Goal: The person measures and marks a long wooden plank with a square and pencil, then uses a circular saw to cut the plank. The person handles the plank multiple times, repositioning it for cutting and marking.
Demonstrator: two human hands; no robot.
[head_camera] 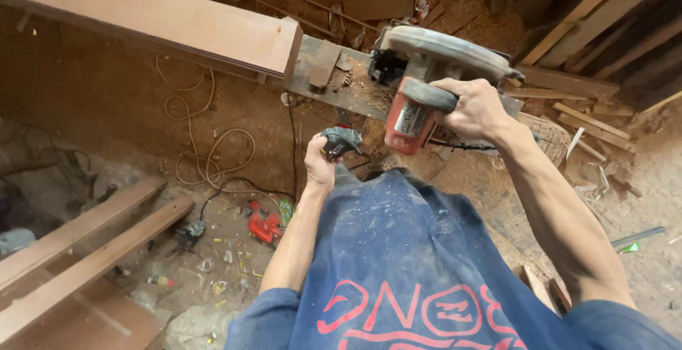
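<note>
- Saw [426,73]: circular type, red body, grey guard; it sits on the bench [334,73] near the sawn end of the plank [163,20].
- Right hand [476,108]: fingers wrapped tight round the saw's dark handle, arm extended from lower right.
- Left hand [320,162]: fingers curled round a small dark object [342,140], held just left of the saw body and below the bench edge; what it is cannot be told.
- Cord [209,155]: pale loops lying on the dusty floor, left of the hands.
- Red tool [264,226]: on the floor below the left forearm.
- Boards [85,243]: lie at lower left; offcuts [590,126] are scattered on the right.
</note>
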